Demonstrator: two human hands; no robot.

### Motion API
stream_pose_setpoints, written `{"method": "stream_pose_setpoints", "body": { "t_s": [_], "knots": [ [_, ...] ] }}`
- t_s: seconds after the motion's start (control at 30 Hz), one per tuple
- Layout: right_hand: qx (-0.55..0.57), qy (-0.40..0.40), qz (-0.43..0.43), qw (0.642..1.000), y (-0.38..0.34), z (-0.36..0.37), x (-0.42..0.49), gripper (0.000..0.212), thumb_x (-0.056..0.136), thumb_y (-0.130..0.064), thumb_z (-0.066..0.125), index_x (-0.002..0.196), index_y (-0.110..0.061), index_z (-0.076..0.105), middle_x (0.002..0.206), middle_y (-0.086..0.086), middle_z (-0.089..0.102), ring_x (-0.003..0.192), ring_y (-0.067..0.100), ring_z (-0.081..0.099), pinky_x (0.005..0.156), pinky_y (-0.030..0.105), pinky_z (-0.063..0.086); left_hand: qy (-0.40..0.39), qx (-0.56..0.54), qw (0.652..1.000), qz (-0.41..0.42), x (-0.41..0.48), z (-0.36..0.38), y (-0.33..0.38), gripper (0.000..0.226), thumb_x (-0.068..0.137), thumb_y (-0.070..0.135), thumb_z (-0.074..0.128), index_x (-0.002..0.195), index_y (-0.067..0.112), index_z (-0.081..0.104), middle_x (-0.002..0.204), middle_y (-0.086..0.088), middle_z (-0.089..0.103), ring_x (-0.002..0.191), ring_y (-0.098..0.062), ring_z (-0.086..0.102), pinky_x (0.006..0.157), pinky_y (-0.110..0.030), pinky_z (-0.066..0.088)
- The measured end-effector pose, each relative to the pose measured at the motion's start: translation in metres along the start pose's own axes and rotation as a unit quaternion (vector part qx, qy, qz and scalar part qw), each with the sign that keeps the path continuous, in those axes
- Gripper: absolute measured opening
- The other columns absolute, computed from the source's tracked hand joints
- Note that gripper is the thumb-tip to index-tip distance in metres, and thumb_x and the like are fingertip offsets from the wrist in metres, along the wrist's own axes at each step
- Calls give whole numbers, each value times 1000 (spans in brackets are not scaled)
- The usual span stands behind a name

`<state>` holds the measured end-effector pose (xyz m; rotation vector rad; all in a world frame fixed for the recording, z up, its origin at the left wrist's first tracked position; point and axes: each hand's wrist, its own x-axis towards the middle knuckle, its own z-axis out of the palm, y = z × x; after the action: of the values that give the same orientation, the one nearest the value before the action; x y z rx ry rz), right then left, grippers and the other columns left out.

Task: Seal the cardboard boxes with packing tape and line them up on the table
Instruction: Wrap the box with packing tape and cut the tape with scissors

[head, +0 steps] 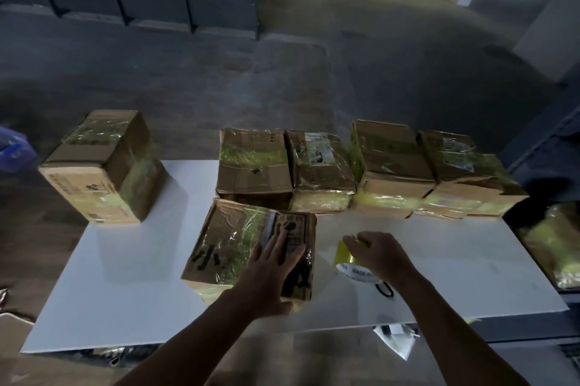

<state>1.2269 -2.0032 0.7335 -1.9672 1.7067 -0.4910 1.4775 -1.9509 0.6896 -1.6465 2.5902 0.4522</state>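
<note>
My left grip lies flat with the fingers straight, pressing on the top of the near box. That box sits on the desk, just in front of the row of four boxes along the far edge. My right grip is curled round the tape roll, which stands on the desk just to the right of that box. The box's cardboard is creased and dented, so I judge the walls soft. They should give under a hard squeeze, and the glossy tape over the top looks slippery under a flat palm. I would take the box by two opposite side walls, low and near the corners where the board is stiffest, and slide it, not lift it by the lid. It looks light enough for that, though I cannot tell what is inside. The roll is a stiff ring and easy to hold by its rim; its loose end will stick to whatever it meets. The box's near corner sits close to the desk's near edge, so any pull toward me risks tipping it off. The row reaches the far right corner, and the lone box stands at the far left corner. The open room lies between them, to the left of the row. A small black loop lies by my right wrist.
</note>
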Motion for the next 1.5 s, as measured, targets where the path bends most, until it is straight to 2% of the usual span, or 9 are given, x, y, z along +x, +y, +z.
{"method": "stream_pose_setpoints", "body": {
  "t_s": [0.17,0.23,0.37,0.57,0.87,0.97,1.1,1.37,1.5],
  "knots": [
    [-73,-96,36,992,2,26,3,32,92,-56,46,74,-29,51,70,-2,52,73,18,54,75,28,47,-50,40,998,-20,5,-9,9,116,77,59,66,150,27,-17,155,-19,-26,143,-35,-24,116,-59,-5],
    [-149,-72,-67,984,8,31,6,27,75,-51,71,80,-32,53,63,-1,53,58,14,54,61,28,51,-67,67,995,-33,7,-14,18,116,77,58,67,151,22,-15,155,-24,-23,144,-39,-20,113,-65,-1],
    [-143,-89,-105,980,38,54,15,98,20,-38,92,107,-18,51,57,3,59,36,14,53,31,21,39,-68,134,987,-54,13,-27,47,100,86,45,63,152,6,-2,157,-27,-7,143,-47,5,111,-65,20],
    [-137,-121,-109,977,28,64,21,58,40,-54,86,78,-35,46,46,-11,46,31,3,44,28,13,28,-103,151,982,-43,21,-37,66,85,92,19,59,153,17,1,149,-36,10,131,-61,23,91,-56,50],
    [-263,-56,-208,940,21,59,12,63,60,-42,83,108,-19,50,63,-1,58,47,15,58,39,24,44,-102,159,981,34,16,-57,55,99,75,22,80,152,21,17,161,-6,-12,129,-52,33,83,-47,53],
    [-172,-31,-127,976,0,44,12,33,87,-50,59,102,-21,60,76,2,59,66,19,60,57,25,43,-66,141,986,58,9,-70,39,100,74,29,80,152,21,17,161,-7,3,129,-48,39,95,-50,50],
    [62,-53,-6,997,-39,16,20,45,93,-52,49,65,-17,51,60,-1,47,56,14,47,55,26,33,20,76,993,87,-2,-87,13,95,73,37,78,149,19,25,159,-6,16,136,-36,37,102,-43,47],
    [255,-28,-53,965,-102,-36,31,38,96,-42,50,82,-10,65,69,2,59,63,10,59,62,24,44,125,-143,978,81,-34,-101,-38,85,69,49,80,141,32,38,158,24,4,123,-18,55,88,-20,53],
    [278,-25,-89,956,-125,-23,28,39,98,-33,48,62,-33,65,54,-12,51,54,2,51,57,18,40,154,-181,969,62,-49,-77,-58,85,67,55,79,137,42,33,154,35,4,123,-10,54,88,-16,51]
  ]
}}
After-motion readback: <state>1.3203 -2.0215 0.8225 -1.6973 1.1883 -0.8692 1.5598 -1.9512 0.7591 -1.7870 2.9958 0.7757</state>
